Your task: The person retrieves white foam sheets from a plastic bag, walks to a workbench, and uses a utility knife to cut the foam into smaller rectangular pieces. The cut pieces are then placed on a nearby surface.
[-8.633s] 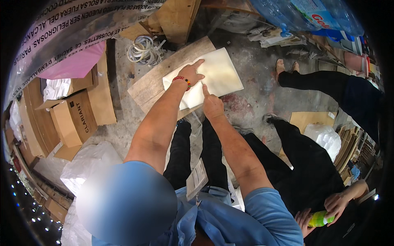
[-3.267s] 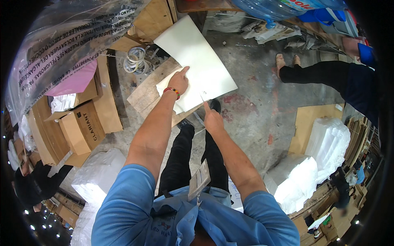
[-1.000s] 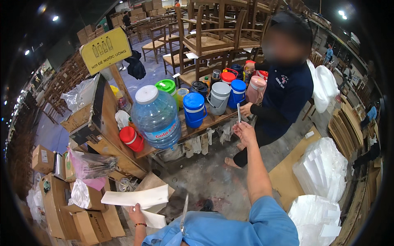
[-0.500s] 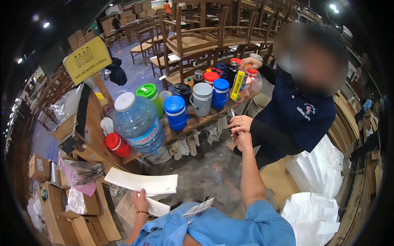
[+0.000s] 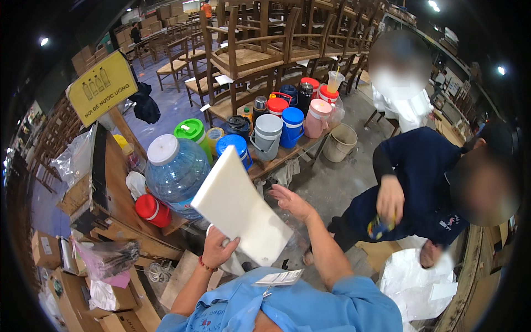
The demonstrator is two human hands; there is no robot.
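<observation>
Bench: seemingly keeps jugs within reach.
Left hand: grips sheet, propping it tilted.
Right hand: open, beside it.

The water bottle stands toward the left end of the bench. To the bottle's right, on the same bench, are the coolers. Left of the bottle and behind it is the sign; well behind it, the stacked chairs. Before the bottle, slightly right, is the sheet, in the left hand. Farther right of the bottle is the right hand. Well to its right, on the floor, is the bucket.
</observation>
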